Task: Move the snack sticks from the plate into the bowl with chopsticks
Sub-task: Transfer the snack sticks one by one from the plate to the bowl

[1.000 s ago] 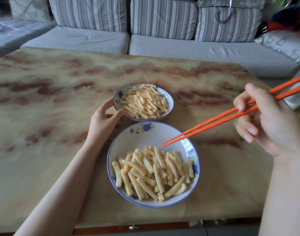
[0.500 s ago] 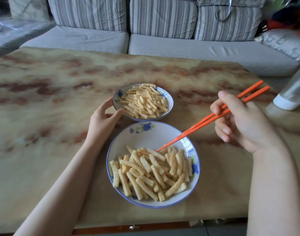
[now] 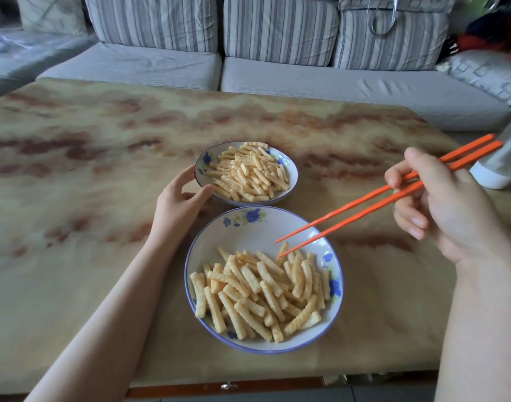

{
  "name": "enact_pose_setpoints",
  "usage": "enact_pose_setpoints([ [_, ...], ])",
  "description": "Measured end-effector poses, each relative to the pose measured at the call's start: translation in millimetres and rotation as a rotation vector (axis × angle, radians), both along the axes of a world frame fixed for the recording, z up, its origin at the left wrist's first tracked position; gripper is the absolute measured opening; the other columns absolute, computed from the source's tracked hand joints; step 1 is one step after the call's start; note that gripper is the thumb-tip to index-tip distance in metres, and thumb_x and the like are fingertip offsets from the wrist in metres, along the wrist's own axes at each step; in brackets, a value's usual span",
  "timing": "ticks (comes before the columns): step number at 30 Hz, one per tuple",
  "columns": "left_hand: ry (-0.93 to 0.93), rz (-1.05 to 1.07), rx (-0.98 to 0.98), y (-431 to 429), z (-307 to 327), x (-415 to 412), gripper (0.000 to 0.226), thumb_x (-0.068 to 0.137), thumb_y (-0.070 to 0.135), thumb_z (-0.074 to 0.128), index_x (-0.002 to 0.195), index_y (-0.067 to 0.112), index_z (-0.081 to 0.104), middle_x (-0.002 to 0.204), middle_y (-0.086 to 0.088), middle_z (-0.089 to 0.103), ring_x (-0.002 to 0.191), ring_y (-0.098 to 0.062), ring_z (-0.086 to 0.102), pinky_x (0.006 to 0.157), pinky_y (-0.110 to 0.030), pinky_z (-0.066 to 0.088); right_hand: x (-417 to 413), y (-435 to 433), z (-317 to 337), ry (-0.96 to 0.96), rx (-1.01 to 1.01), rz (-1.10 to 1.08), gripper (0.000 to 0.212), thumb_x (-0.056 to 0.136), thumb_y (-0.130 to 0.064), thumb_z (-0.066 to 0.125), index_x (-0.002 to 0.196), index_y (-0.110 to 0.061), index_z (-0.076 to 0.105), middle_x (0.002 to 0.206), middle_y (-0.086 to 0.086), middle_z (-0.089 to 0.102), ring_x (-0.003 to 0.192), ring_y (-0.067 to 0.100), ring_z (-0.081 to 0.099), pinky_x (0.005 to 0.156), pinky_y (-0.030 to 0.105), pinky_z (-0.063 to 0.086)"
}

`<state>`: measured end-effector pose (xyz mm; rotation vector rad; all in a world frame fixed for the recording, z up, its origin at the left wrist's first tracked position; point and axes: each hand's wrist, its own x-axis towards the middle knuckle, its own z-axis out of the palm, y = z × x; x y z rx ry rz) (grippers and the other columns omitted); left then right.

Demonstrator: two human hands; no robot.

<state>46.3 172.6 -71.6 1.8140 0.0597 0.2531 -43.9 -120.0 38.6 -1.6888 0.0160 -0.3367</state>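
A large white plate [image 3: 248, 236] with a blue rim sits nearest me, piled with pale yellow snack sticks [image 3: 257, 294]. Just behind it stands a smaller flowered bowl [image 3: 292, 171], also full of snack sticks [image 3: 248, 172]. My left hand [image 3: 176, 204] grips the bowl's left rim between thumb and fingers. My right hand [image 3: 445, 210] holds a pair of orange chopsticks [image 3: 364, 204]. Their tips are spread apart over the plate's far side. The lower tip touches the top of the pile, and nothing is held between the tips.
Both dishes stand on a marbled beige table [image 3: 74, 198], whose front edge runs just below the plate. A grey striped sofa [image 3: 277, 76] runs behind the table. A white-based bottle [image 3: 500, 166] stands at the right edge, close to the chopsticks' back ends.
The chopstick tips dipped shut into the plate's pile, shifting some sticks. Now the tips have spread apart, and my right hand has drifted a little right. My left hand has stayed on the bowl.
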Motion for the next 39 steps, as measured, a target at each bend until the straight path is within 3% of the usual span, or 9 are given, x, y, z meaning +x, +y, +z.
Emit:
enact_pose_setpoints([
  [2, 0.000, 0.003, -0.001, -0.1, 0.4, 0.0, 0.046, 0.090, 0.025, 0.068, 0.135, 0.027, 0.057, 0.117, 0.005, 0.071, 0.082, -0.011, 0.072, 0.073, -0.018, 0.056, 1.2, -1.2, -0.9, 0.017, -0.019, -0.007, 0.045, 0.102, -0.025, 0.037, 0.062, -0.008, 0.050, 0.066, 0.043, 0.033, 0.026, 0.014, 0.022, 0.032, 0.016, 0.020],
  [4, 0.000, 0.009, -0.002, -0.5, 0.9, -0.1, 0.046, 0.090, 0.024, 0.068, 0.135, 0.026, 0.057, 0.113, 0.006, 0.071, 0.080, -0.010, 0.071, 0.067, -0.011, 0.053, 4.1, -2.2, -3.6, 0.031, -0.035, -0.003, 0.045, 0.103, -0.025, 0.037, 0.064, -0.006, 0.049, 0.055, 0.029, 0.035, 0.025, 0.014, 0.022, 0.032, 0.015, 0.020],
  [7, 0.003, 0.009, -0.009, -0.5, 1.3, -0.2, 0.046, 0.090, 0.024, 0.068, 0.135, 0.026, 0.057, 0.109, 0.009, 0.072, 0.079, -0.011, 0.072, 0.066, -0.011, 0.053, 8.1, -0.8, -6.7, 0.047, -0.026, 0.002, 0.045, 0.103, -0.025, 0.036, 0.064, -0.005, 0.049, 0.041, 0.013, 0.030, 0.025, 0.015, 0.023, 0.032, 0.014, 0.022],
  [13, 0.010, 0.012, -0.016, -2.1, 2.0, -0.8, 0.045, 0.091, 0.023, 0.067, 0.134, 0.027, 0.057, 0.099, 0.012, 0.072, 0.076, -0.013, 0.072, 0.066, -0.014, 0.055, 13.3, 4.3, -10.0, 0.021, 0.039, -0.034, 0.051, 0.102, -0.026, 0.038, 0.055, -0.016, 0.053, 0.070, 0.021, 0.043, 0.027, 0.015, 0.028, 0.034, 0.019, 0.025],
  [18, 0.021, 0.010, -0.027, -2.0, 1.7, -1.0, 0.044, 0.091, 0.022, 0.067, 0.134, 0.026, 0.058, 0.103, 0.012, 0.071, 0.079, -0.018, 0.072, 0.070, -0.019, 0.056, 19.3, 12.9, -6.5, -0.104, 0.272, -0.142, 0.038, 0.102, -0.019, 0.037, 0.066, -0.010, 0.043, 0.060, -0.006, 0.053, 0.030, 0.010, 0.030, 0.035, 0.017, 0.027],
  [23, 0.027, 0.014, -0.031, -1.6, 1.5, -0.3, 0.045, 0.090, 0.023, 0.067, 0.134, 0.026, 0.058, 0.105, 0.007, 0.073, 0.079, -0.019, 0.073, 0.074, -0.025, 0.057, 32.2, 30.1, -14.2, -0.203, 0.412, -0.275, 0.039, 0.102, -0.018, 0.036, 0.064, -0.012, 0.045, 0.056, -0.008, 0.052, 0.030, 0.011, 0.034, 0.037, 0.021, 0.025],
  [28, 0.027, 0.018, -0.031, -1.9, 1.5, -0.8, 0.043, 0.090, 0.024, 0.067, 0.132, 0.029, 0.059, 0.092, 0.008, 0.074, 0.069, -0.009, 0.070, 0.072, -0.022, 0.057, 44.2, 50.8, -27.2, -0.189, 0.374, -0.305, 0.041, 0.103, -0.021, 0.034, 0.065, -0.010, 0.046, 0.046, -0.006, 0.048, 0.029, 0.013, 0.038, 0.036, 0.020, 0.027],
  [34, 0.020, 0.022, -0.017, -1.8, 0.7, 0.3, 0.045, 0.090, 0.024, 0.068, 0.134, 0.028, 0.057, 0.105, 0.005, 0.073, 0.066, -0.006, 0.069, 0.064, -0.015, 0.055, 48.9, 60.8, -35.8, -0.108, 0.262, -0.271, 0.046, 0.104, -0.027, 0.033, 0.064, -0.012, 0.050, 0.033, -0.001, 0.042, 0.028, 0.017, 0.042, 0.037, 0.019, 0.029],
  [39, 0.013, 0.014, -0.016, -1.7, 2.0, -0.7, 0.045, 0.091, 0.023, 0.067, 0.134, 0.028, 0.057, 0.113, 0.007, 0.071, 0.070, -0.009, 0.069, 0.073, -0.024, 0.057, 41.1, 49.0, -26.2, -0.137, 0.237, -0.230, 0.044, 0.104, -0.027, 0.033, 0.066, -0.011, 0.051, 0.033, 0.000, 0.042, 0.028, 0.018, 0.040, 0.038, 0.021, 0.027],
])
